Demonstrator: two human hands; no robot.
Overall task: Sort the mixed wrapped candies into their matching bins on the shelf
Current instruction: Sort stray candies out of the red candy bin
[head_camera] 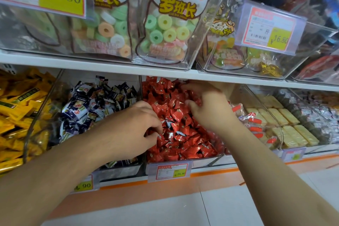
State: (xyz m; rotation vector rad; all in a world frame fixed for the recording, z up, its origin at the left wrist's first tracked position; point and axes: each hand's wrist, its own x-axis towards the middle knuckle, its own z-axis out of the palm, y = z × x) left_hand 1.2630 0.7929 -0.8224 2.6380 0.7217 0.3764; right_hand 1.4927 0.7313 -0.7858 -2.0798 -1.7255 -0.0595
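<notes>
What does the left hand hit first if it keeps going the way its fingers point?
The left hand points right, fingers already in the red candies. Straight on it would likely meet more of that pile, then the right hand; depth between the hands is unclear.

- Fingertips of the left hand (139,126) are buried among the red candies (185,143); any grip there is unclear.
- Small print on the price tag (171,171) is unreadable.
- The yellow packets (16,108) are cut off at the left edge.

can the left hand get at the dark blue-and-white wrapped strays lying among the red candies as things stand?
Probably yes. The left hand is already in the clear bin of red foil-wrapped candies, fingertips at the dark blue-and-white wrapped strays, which lie on top, uncovered. The right hand sits further back, not blocking.
</notes>
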